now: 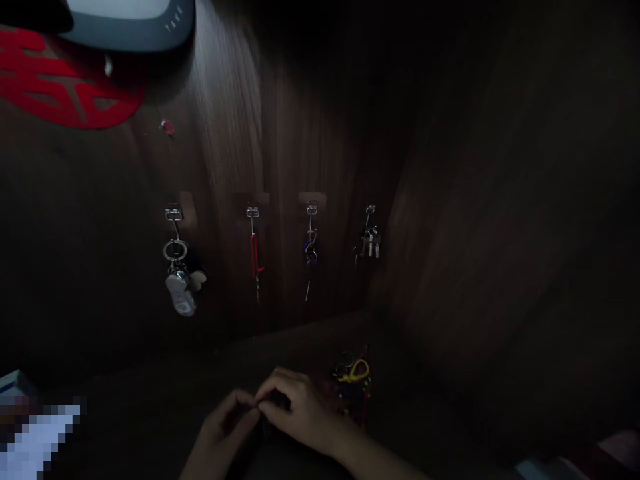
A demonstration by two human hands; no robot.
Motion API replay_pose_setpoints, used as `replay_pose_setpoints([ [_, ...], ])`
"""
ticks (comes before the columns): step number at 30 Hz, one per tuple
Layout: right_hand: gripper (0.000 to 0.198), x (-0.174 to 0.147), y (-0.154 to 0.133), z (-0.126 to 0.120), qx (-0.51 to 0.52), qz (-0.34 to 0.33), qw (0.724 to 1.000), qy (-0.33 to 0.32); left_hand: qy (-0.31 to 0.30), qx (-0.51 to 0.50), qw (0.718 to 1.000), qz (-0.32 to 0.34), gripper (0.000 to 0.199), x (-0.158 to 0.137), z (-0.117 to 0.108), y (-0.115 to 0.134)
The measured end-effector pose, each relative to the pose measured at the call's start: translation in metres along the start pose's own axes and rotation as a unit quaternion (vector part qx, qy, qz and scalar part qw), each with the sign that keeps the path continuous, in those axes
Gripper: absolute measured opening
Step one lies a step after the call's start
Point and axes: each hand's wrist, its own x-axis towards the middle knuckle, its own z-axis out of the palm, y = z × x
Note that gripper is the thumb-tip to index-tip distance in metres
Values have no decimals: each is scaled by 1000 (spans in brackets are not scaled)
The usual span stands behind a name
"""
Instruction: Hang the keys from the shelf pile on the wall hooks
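Dark wood shelf, both hands pinched together on something too dim to make out, left hand (pixel 225 427) meeting right hand (pixel 300 410), with the yellow-looped key bunch (pixel 353 377) just right of the right hand.

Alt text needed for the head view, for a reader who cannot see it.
In dim light, the left hand and right hand meet fingertip to fingertip over a dark wooden shelf, beside a yellow-looped key bundle. Above, four metal wall hooks carry hanging keys.
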Motion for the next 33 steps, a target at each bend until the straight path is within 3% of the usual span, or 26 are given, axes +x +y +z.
replay_pose_setpoints([
  [9,3,1,0,-1,18,46,999,-1,16,20,1000,10,20,-4,-2,4],
  [23,4,1,0,-3,32,17,999,-1,33,37,999,12,23,-6,-2,5],
  [28,8,5,1,-21,52,-3,995,82,23,22,999,-6,26,-3,-1,2],
  [33,12,15,6,-64,92,32,968,231,2,37,999,-16,26,-2,-2,-2],
])
